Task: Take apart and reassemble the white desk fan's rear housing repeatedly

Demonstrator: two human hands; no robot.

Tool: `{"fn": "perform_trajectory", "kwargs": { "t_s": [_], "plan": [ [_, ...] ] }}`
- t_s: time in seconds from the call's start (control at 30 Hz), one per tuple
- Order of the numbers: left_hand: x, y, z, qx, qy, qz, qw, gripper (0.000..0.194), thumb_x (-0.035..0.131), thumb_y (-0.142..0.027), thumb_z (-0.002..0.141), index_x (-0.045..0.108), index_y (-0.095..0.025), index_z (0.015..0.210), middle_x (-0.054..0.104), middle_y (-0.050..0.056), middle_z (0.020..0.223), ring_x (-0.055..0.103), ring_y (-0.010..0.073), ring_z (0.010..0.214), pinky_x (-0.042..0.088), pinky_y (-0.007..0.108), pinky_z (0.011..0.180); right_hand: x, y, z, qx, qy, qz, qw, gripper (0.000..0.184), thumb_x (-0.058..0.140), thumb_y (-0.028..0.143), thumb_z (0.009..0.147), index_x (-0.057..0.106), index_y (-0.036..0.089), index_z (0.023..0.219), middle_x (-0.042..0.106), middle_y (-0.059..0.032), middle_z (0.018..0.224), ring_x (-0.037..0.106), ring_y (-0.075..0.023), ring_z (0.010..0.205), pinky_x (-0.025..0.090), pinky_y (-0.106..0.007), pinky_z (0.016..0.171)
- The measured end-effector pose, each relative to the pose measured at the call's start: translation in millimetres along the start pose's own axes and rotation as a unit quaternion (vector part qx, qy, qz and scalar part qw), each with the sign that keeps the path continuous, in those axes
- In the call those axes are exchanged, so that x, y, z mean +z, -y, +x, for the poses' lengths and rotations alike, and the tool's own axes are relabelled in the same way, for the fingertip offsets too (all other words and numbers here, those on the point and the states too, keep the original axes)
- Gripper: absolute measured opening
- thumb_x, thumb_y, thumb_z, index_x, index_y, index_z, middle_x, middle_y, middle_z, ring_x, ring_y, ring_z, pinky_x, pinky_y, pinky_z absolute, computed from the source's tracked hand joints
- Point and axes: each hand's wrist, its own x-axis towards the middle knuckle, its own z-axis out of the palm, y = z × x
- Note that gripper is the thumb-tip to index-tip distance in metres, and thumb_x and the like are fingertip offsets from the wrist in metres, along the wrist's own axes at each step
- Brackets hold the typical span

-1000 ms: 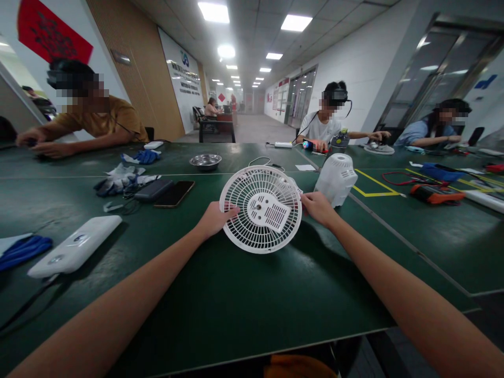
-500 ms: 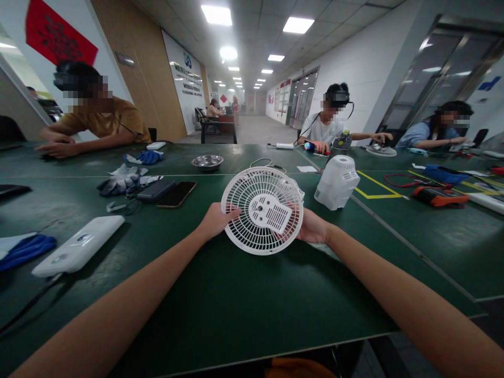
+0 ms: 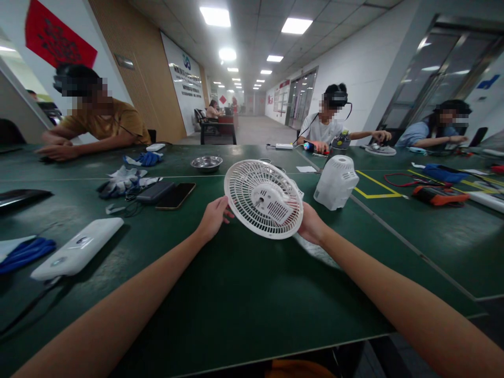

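Observation:
A round white fan grille point(image 3: 246, 207) is held up over the table, tilted, with a vented motor plate point(image 3: 277, 209) at its middle and a small shaft hole. My right hand point(image 3: 313, 224) grips its right edge; most of those fingers are hidden behind the grille. At the left rim, my left hand point(image 3: 214, 218) has its fingers apart, the thumb tip at or very near the edge. To the right of the grille, a white plastic housing point(image 3: 336, 184) stands upright on the green table point(image 3: 236, 310).
A metal bowl point(image 3: 207, 164) sits farther back. On the left lie a phone point(image 3: 176, 196), a dark power bank point(image 3: 156, 191), gloves point(image 3: 122, 181) and a white device point(image 3: 79, 247) with a cable. An orange multimeter point(image 3: 440, 196) rests at right. Co-workers sit across the table.
The grille has tilted, its left side rising and its lower rim lifting. My left thumb has come off the grille's face to its outer edge; my right hand keeps its grip.

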Motion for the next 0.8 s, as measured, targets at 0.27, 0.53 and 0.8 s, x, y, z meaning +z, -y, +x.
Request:
{"fn": "perform_trajectory", "kwargs": {
  "t_s": [0.27,0.53,0.8],
  "plan": [
    [-8.6,0,4,-0.16,0.091,-0.209,0.96,0.078,0.029,-0.078,0.09,0.07,-0.012,0.094,0.073,0.016,0.091,0.068,0.0216,0.075,0.052,0.031,0.062,-18,0,4,-0.163,-0.06,-0.169,0.97,0.033,0.067,0.051,0.082,0.048,0.024,0.088,0.055,0.0025,0.078,0.052,-0.0153,0.069,0.041,-0.027,0.061],
    [-4.0,-15,-4,-0.238,0.148,-0.287,0.916,0.046,0.051,-0.052,0.094,0.071,-0.012,0.099,0.075,0.016,0.094,0.073,0.0277,0.091,0.058,0.039,0.084,-17,-1,-4,-0.219,0.025,-0.337,0.915,0.038,0.075,0.049,0.078,0.053,0.023,0.097,0.059,-0.002,0.092,0.055,-0.0181,0.081,0.048,-0.032,0.076],
    [1.9,-9,3,-0.289,0.119,-0.314,0.896,0.019,0.06,-0.02,0.093,0.07,-0.008,0.105,0.075,0.015,0.1,0.075,0.02,0.083,0.061,0.033,0.084,-17,2,-4,-0.22,0.064,-0.422,0.877,0.044,0.072,0.054,0.078,0.055,0.023,0.104,0.064,-0.008,0.107,0.061,-0.0249,0.093,0.051,-0.042,0.088]
  ]
}}
